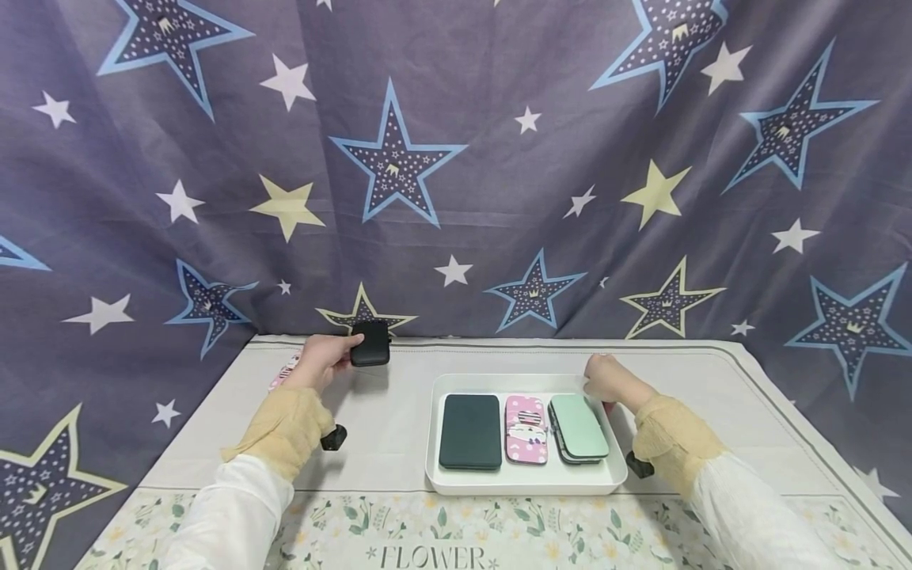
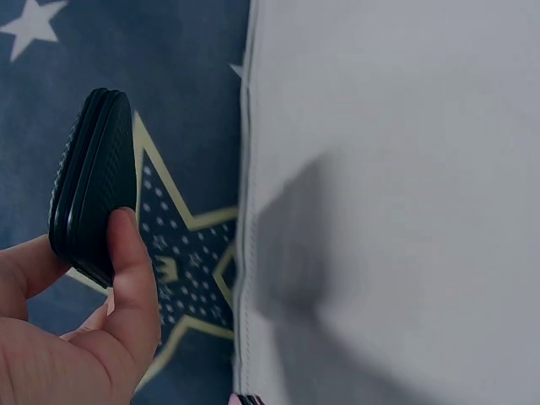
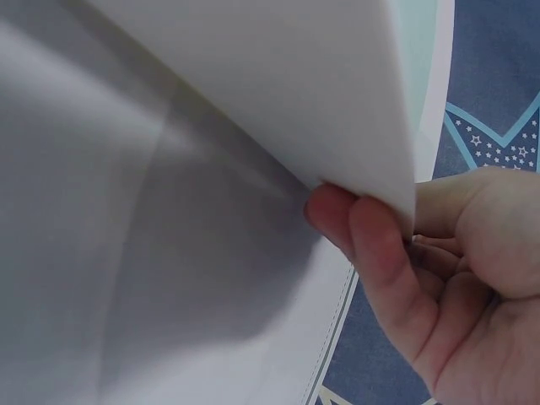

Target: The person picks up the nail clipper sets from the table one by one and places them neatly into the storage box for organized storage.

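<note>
So the left hand [image 1: 324, 358] has a black case [image 1: 370, 343] pinched between thumb and fingers, held up off the desk [image 1: 385, 431] near the back edge, right in front of the star curtain [image 1: 456, 158]. The right hand [image 1: 606, 378] grips the far right corner of the white tray [image 1: 523, 481], fingers curled over the rim.

Inside the tray, three cases lie flat in a row: a dark green one [image 1: 470, 431] on the left, a pink patterned one [image 1: 526, 429] in the middle, and a mint one [image 1: 579, 426] on the right, which looks like it sits on top of a darker case, though that's hard to call from here. Behind the left wrist a bit of another pink thing [image 1: 283, 372] peeks out, mostly hidden by the hand. A floral cloth printed "FLOWER" [image 1: 435, 556] runs along the near edge.

The left wrist cam shows what the head cam can't: the black case [image 2: 91, 181] edge-on, textured, with a seam along its side, the thumb [image 2: 131, 278] pressed on it. The right wrist cam shows the tray's underside [image 3: 278, 93] tipped up off the desk, fingers [image 3: 375, 253] tucked beneath the edge.
</note>
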`<control>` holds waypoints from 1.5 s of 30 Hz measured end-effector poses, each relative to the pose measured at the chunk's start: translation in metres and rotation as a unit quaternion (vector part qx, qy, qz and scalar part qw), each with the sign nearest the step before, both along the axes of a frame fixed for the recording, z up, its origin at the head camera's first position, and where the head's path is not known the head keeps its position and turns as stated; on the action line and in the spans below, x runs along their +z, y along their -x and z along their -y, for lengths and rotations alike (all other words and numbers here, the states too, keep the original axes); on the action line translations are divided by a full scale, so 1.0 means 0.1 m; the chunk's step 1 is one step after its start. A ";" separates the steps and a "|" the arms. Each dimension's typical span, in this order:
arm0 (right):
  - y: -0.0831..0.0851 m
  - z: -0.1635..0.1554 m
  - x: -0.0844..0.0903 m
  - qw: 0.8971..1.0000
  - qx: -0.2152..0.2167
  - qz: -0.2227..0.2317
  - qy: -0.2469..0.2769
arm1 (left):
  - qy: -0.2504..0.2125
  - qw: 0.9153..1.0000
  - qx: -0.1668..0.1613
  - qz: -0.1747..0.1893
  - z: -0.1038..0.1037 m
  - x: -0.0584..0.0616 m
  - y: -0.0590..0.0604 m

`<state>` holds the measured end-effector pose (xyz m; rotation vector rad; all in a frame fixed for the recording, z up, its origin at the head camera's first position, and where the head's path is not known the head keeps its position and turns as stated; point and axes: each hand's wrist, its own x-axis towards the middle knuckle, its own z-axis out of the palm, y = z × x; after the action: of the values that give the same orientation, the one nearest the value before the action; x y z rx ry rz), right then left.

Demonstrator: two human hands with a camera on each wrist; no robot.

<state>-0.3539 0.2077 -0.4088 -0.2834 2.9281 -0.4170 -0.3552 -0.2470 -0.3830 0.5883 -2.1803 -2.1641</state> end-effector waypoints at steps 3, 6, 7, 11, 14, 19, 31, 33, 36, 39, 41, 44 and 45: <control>0.00 0.00 0.00 1.000 -0.001 0.003 0.002 | -0.020 1.000 -0.011 0.000 -0.05 0.05 0.00; -0.01 0.01 0.01 1.000 -0.003 0.006 0.001 | -0.034 0.999 -0.020 -0.001 -0.12 0.10 -0.01; -0.01 0.01 0.01 1.000 -0.003 0.007 0.001 | -0.036 0.999 -0.023 -0.003 -0.15 0.12 -0.01; -0.02 0.01 0.02 1.000 -0.002 0.005 -0.003 | -0.044 0.998 -0.036 -0.014 -0.27 0.18 -0.03; -0.02 0.01 0.02 1.000 0.000 0.001 -0.004 | -0.057 0.997 -0.045 -0.024 -0.36 0.24 -0.06; -0.01 0.00 0.01 1.000 -0.001 0.005 -0.002 | -0.066 0.995 -0.067 -0.039 -0.51 0.32 -0.11; -0.02 0.01 0.02 1.000 0.006 0.002 0.000 | -0.055 0.991 -0.106 -0.053 -0.79 0.47 -0.21; -0.02 0.01 0.02 1.000 0.006 0.001 -0.001 | -0.058 0.990 -0.115 -0.053 -0.83 0.49 -0.23; -0.01 0.01 0.02 1.000 0.005 0.002 -0.003 | -0.060 0.989 -0.127 -0.052 -0.90 0.52 -0.26; -0.01 0.01 0.02 1.000 0.004 0.002 -0.003 | -0.064 0.987 -0.140 -0.051 -0.97 0.54 -0.30; -0.01 0.01 0.02 1.000 0.003 0.002 -0.001 | -0.067 0.985 -0.147 -0.051 -1.01 0.56 -0.34; -0.01 0.01 0.02 1.000 0.003 0.002 0.004 | -0.076 0.985 -0.150 -0.048 -1.08 0.57 -0.38; -0.01 0.01 0.02 1.000 0.004 0.002 0.005 | -0.078 0.984 -0.151 -0.046 -1.11 0.58 -0.39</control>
<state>-0.3530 0.2070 -0.4069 -0.2944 2.9205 -0.4319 -0.3157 -0.1362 -0.3253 0.1624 -2.1862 -2.4695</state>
